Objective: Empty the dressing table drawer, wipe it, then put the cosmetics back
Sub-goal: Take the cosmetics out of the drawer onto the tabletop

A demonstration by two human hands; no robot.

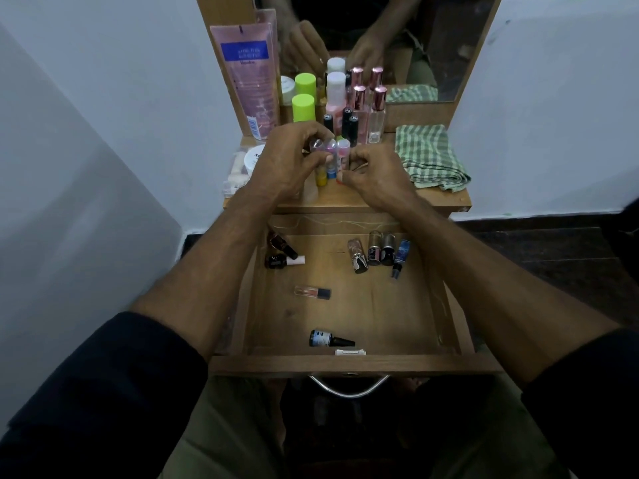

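Observation:
The wooden drawer [349, 364] stands pulled out below the dressing table top [363, 200]. Several small bottles lie in it: a dark dropper bottle [328, 338] near the front, a clear lip gloss tube [313, 292] in the middle, two dark bottles [281, 254] at the back left and a group of nail polish bottles [378, 252] at the back right. Over the table top my left hand [290, 160] grips a cluster of small capped tubes [332, 157]. My right hand [377, 174] is curled against the right side of the same cluster, fingertips on the tubes.
Behind the hands stand lime-capped bottles [303, 107], a white-capped pink bottle [336, 95], pink-capped perfume bottles [377, 112] and a tall pink tube [250, 81] against the mirror [432, 46]. A folded green checked cloth [428, 155] lies at the right. White jars [249, 160] sit at the left edge.

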